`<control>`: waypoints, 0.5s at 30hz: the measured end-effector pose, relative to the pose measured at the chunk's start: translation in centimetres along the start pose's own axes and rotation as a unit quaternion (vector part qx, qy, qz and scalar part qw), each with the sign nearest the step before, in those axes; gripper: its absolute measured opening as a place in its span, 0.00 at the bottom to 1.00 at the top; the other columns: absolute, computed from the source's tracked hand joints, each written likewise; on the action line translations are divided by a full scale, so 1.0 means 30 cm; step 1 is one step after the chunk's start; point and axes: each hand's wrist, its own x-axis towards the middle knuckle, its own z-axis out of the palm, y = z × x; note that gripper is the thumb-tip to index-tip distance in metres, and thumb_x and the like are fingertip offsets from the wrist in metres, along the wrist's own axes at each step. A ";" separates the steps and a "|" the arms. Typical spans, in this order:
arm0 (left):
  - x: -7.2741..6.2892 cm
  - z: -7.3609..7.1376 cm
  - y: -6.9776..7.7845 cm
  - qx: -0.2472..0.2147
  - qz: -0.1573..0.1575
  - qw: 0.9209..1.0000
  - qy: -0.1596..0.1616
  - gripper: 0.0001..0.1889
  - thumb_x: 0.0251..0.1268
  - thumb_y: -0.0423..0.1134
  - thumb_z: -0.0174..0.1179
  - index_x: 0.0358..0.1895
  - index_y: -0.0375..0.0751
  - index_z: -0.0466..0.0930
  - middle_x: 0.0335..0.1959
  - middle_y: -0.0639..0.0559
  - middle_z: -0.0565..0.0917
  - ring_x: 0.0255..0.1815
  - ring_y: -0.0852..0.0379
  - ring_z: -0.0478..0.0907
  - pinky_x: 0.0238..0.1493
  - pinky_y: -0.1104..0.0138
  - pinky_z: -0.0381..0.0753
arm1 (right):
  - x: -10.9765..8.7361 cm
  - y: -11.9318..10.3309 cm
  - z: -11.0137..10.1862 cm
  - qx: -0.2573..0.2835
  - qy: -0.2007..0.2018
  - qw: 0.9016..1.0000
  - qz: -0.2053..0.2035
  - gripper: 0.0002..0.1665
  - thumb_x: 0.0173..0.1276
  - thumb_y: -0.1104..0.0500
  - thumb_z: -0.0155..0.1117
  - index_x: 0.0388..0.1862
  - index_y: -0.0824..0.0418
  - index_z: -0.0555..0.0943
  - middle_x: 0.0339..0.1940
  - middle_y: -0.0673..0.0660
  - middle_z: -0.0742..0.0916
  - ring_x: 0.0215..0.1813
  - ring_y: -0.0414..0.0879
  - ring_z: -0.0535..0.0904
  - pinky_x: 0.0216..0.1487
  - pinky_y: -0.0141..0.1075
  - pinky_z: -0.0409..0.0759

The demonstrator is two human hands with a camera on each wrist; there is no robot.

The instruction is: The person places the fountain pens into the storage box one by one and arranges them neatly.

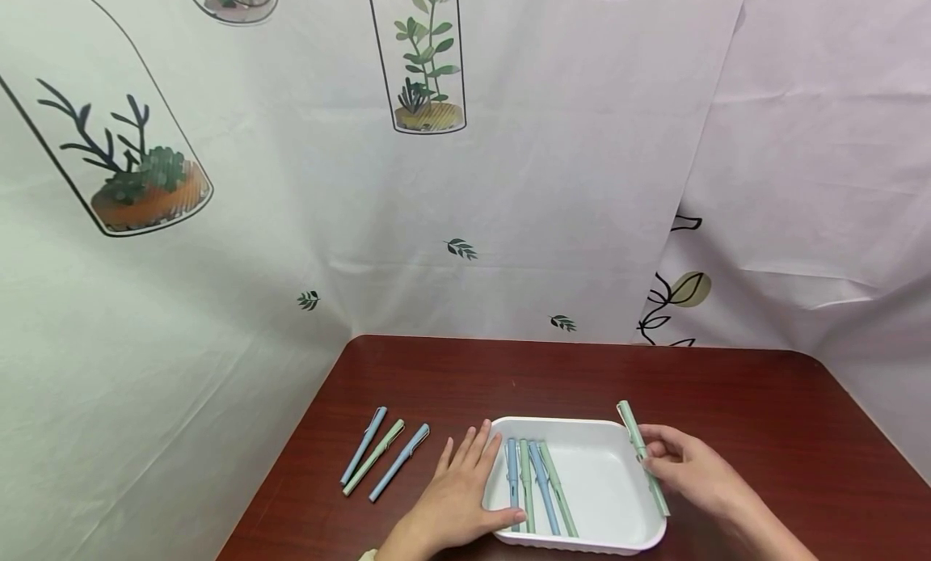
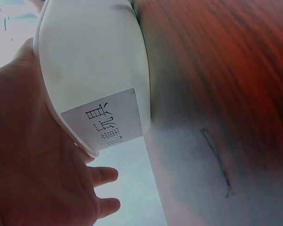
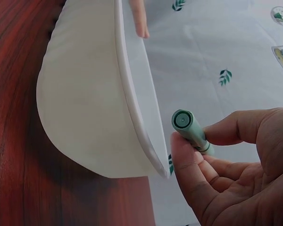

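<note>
A light green pen (image 1: 643, 457) is pinched between the thumb and fingers of my right hand (image 1: 691, 468), over the right rim of a white tray (image 1: 611, 480). In the right wrist view the round end of that green pen (image 3: 183, 119) faces the camera, beside the tray's outer wall (image 3: 85, 103). My left hand (image 1: 461, 492) rests on the tray's left rim with fingers spread and thumb reaching over the edge. Inside the tray, blue and green pens (image 1: 541, 484) lie side by side on the left half. The left wrist view shows my palm (image 2: 37, 141) against the tray's labelled side.
Left of the tray, two blue pens (image 1: 398, 462) and one green pen (image 1: 374, 457) lie slanted on the dark red wooden table (image 1: 582, 375). A white cloth (image 1: 545, 221) printed with plants hangs behind the table and along its sides.
</note>
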 end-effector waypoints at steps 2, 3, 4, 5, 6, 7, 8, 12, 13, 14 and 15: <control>0.000 0.001 0.000 0.000 0.000 1.000 0.000 0.55 0.58 0.76 0.57 0.81 0.42 0.55 0.83 0.44 0.52 0.82 0.40 0.51 0.75 0.37 0.52 | 0.001 -0.001 0.007 -0.005 0.002 1.000 0.004 0.33 0.68 0.67 0.62 0.70 0.76 0.67 0.44 0.60 0.83 0.44 0.48 0.81 0.37 0.38 0.85; -0.001 0.001 0.000 0.000 0.000 1.000 0.001 0.55 0.58 0.76 0.57 0.81 0.42 0.55 0.83 0.44 0.52 0.82 0.40 0.51 0.75 0.37 0.52 | 0.002 -0.001 0.010 -0.008 0.002 1.000 0.004 0.33 0.68 0.67 0.62 0.70 0.76 0.67 0.44 0.60 0.83 0.44 0.48 0.81 0.37 0.38 0.84; -0.001 0.002 0.000 0.000 0.001 1.000 0.001 0.55 0.58 0.76 0.57 0.81 0.42 0.55 0.83 0.44 0.52 0.82 0.40 0.51 0.75 0.37 0.52 | 0.003 -0.002 0.013 -0.009 0.003 1.000 0.007 0.33 0.69 0.67 0.62 0.70 0.76 0.67 0.44 0.60 0.83 0.43 0.47 0.81 0.36 0.38 0.84; -0.001 0.003 -0.001 0.001 0.001 1.000 0.001 0.55 0.58 0.76 0.57 0.81 0.42 0.55 0.83 0.44 0.52 0.82 0.40 0.51 0.75 0.37 0.52 | 0.003 -0.002 0.016 -0.012 0.005 1.000 0.010 0.33 0.69 0.66 0.62 0.70 0.75 0.67 0.44 0.59 0.83 0.43 0.47 0.80 0.36 0.38 0.84; -0.001 0.004 -0.001 0.001 0.001 1.000 0.002 0.55 0.58 0.76 0.57 0.81 0.42 0.55 0.83 0.44 0.52 0.82 0.40 0.51 0.75 0.37 0.52 | 0.004 -0.001 0.018 -0.015 0.004 1.000 0.009 0.33 0.69 0.66 0.62 0.70 0.76 0.67 0.43 0.59 0.83 0.43 0.47 0.80 0.36 0.37 0.84; -0.001 0.005 -0.002 0.001 0.001 1.000 0.002 0.55 0.58 0.76 0.57 0.81 0.42 0.55 0.83 0.44 0.51 0.82 0.40 0.51 0.75 0.37 0.52 | 0.003 -0.001 0.020 -0.016 0.003 1.000 0.007 0.33 0.68 0.66 0.62 0.70 0.76 0.67 0.43 0.58 0.83 0.43 0.47 0.80 0.36 0.37 0.84; -0.001 0.005 -0.002 0.002 0.002 1.000 0.003 0.55 0.58 0.76 0.56 0.81 0.43 0.55 0.83 0.44 0.51 0.82 0.40 0.51 0.75 0.37 0.52 | 0.003 0.000 0.023 -0.016 0.002 1.000 0.004 0.33 0.68 0.66 0.62 0.70 0.77 0.67 0.43 0.58 0.83 0.43 0.46 0.80 0.36 0.37 0.83; -0.002 0.005 -0.001 0.002 0.002 1.000 0.005 0.55 0.58 0.76 0.57 0.81 0.43 0.55 0.83 0.44 0.52 0.82 0.40 0.51 0.75 0.37 0.52 | 0.005 0.001 0.030 -0.012 -0.004 1.000 -0.009 0.33 0.68 0.67 0.62 0.69 0.77 0.68 0.43 0.59 0.82 0.42 0.46 0.80 0.35 0.38 0.84; -0.002 0.004 -0.001 0.002 0.002 1.000 0.005 0.55 0.58 0.76 0.57 0.81 0.42 0.55 0.83 0.44 0.52 0.82 0.40 0.51 0.75 0.37 0.52 | 0.006 -0.001 0.033 -0.011 -0.004 1.000 -0.008 0.33 0.68 0.67 0.63 0.69 0.77 0.68 0.42 0.58 0.82 0.42 0.46 0.80 0.35 0.38 0.84; -0.002 0.004 0.000 0.002 0.002 1.000 0.005 0.55 0.58 0.76 0.57 0.81 0.42 0.55 0.83 0.43 0.52 0.82 0.40 0.51 0.75 0.37 0.52 | 0.007 -0.002 0.035 -0.010 -0.005 1.000 -0.009 0.32 0.68 0.68 0.62 0.69 0.77 0.68 0.42 0.59 0.82 0.42 0.47 0.80 0.35 0.38 0.84; -0.002 0.003 0.000 0.002 0.001 1.000 0.004 0.55 0.58 0.76 0.57 0.81 0.42 0.55 0.83 0.43 0.52 0.82 0.40 0.51 0.75 0.37 0.52 | 0.008 -0.004 0.038 -0.010 -0.005 1.000 -0.008 0.32 0.68 0.67 0.63 0.69 0.77 0.68 0.42 0.59 0.82 0.42 0.47 0.80 0.35 0.39 0.85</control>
